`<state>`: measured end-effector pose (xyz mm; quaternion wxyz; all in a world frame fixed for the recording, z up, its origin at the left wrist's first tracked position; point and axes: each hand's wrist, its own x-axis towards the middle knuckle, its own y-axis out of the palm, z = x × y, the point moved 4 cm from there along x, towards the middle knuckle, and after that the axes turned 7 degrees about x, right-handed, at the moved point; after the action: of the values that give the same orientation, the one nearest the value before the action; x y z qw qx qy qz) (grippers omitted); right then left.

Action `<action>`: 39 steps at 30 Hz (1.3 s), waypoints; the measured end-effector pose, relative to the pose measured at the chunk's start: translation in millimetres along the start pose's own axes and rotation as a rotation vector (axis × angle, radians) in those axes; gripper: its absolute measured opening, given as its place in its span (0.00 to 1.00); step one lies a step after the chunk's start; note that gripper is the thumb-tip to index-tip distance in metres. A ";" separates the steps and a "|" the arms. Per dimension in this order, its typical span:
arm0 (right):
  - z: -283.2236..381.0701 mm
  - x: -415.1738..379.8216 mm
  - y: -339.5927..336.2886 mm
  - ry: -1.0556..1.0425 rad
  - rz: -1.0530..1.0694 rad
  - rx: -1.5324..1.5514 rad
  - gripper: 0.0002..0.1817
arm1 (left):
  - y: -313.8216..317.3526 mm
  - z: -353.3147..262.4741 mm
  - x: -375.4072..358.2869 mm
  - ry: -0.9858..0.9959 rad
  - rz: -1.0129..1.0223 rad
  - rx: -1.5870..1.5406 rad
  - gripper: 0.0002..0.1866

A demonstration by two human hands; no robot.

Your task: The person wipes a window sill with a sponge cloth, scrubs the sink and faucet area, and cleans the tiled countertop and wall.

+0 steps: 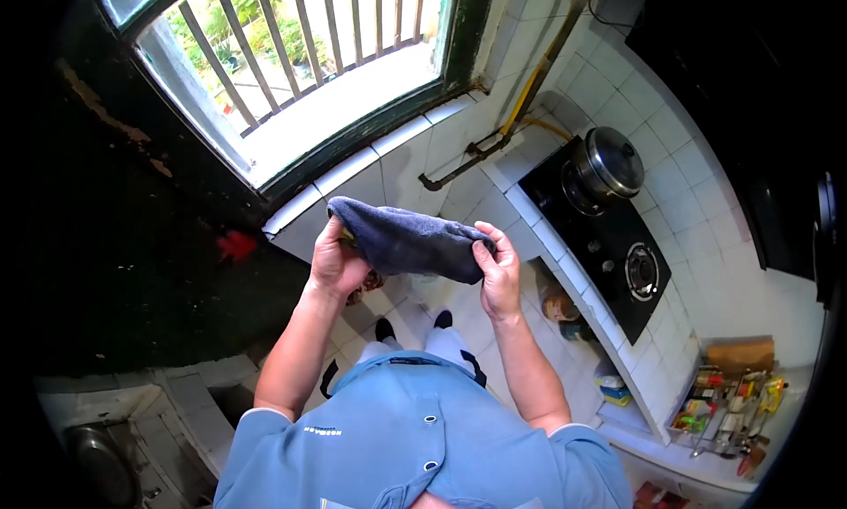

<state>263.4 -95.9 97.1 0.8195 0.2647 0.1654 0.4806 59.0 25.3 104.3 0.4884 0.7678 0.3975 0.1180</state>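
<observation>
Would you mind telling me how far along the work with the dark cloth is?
Done, it seems: the dark cloth is picked up and looks folded over. In hand: the left hand and right hand grip its opposite ends. Left, I would judge: setting it down, as it hangs in the air, away from the stove. Any further steps, I cannot tell.

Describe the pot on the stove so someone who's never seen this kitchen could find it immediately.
Right of the barred window, find the black stove set along the tiled wall. The pot stands at the stove's end nearer the window: round, shiny metal, lid on. The stove's other burner, farther from the window, has nothing on it.
</observation>
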 end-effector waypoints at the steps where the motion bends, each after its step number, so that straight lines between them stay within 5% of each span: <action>1: -0.2 -4.4 -1.8 -0.022 -0.011 -0.076 0.17 | -0.6 0.3 -3.1 0.029 -0.017 -0.028 0.21; 13: -46.7 -39.2 -32.0 0.252 0.070 0.174 0.23 | 61.6 30.0 -48.5 0.198 0.096 -0.063 0.13; 14: -53.9 -44.8 -37.0 0.353 0.045 0.060 0.23 | 68.1 36.8 -49.2 0.195 0.088 -0.069 0.14; 16: -64.3 -59.4 -29.1 0.762 0.072 0.174 0.32 | 80.9 50.7 -54.4 0.228 0.127 0.026 0.16; 18: -68.2 -74.6 -17.4 0.923 0.218 0.440 0.42 | 94.8 66.6 -67.6 0.282 0.073 0.320 0.18; 21: -67.6 -75.1 4.0 0.828 0.314 0.703 0.40 | 85.8 100.3 -81.7 0.288 0.096 0.922 0.15; 23: -109.6 -44.3 -14.4 0.728 0.363 0.725 0.33 | 90.5 139.2 -101.1 0.545 0.019 1.484 0.09; 24: -112.9 -42.9 -13.0 0.686 0.322 0.702 0.30 | 90.0 153.0 -108.3 0.586 -0.029 1.512 0.08; 25: -92.5 -55.4 0.7 0.898 0.236 0.904 0.10 | 89.7 153.4 -114.9 0.591 -0.086 1.575 0.07; 26: -77.9 -49.6 6.2 0.534 0.111 0.617 0.12 | 91.0 154.4 -111.6 0.631 -0.116 1.626 0.07; 28: -77.2 -61.5 9.0 0.459 0.152 0.444 0.17 | 68.6 140.3 -104.1 0.866 -0.170 1.684 0.03; 29: -94.8 -79.8 23.2 0.356 0.062 0.662 0.20 | 42.4 114.4 -89.0 0.786 -0.461 1.470 0.05; 30: -90.0 -90.1 28.2 0.331 0.064 0.496 0.23 | 18.8 97.8 -85.5 0.651 -0.606 1.363 0.08; 31: -90.4 -103.9 35.5 0.385 0.084 0.478 0.24 | 3.2 94.4 -83.0 0.751 -0.610 1.357 0.08; 32: -91.5 -111.0 41.4 0.408 0.100 0.443 0.25 | -4.5 72.2 -85.1 0.631 -0.705 1.253 0.07; 36: -96.0 -95.0 33.5 0.260 0.085 0.431 0.24 | 19.2 122.2 -115.5 0.711 -0.352 1.208 0.09; 39: -106.4 -112.7 45.7 0.327 0.116 0.445 0.25 | 9.0 99.8 -133.9 0.657 -0.425 1.222 0.09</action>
<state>121.0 -147.1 40.4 0.6749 0.3661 0.3813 0.5149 32.4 -139.2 90.2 -0.1602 0.7348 0.6591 0.0020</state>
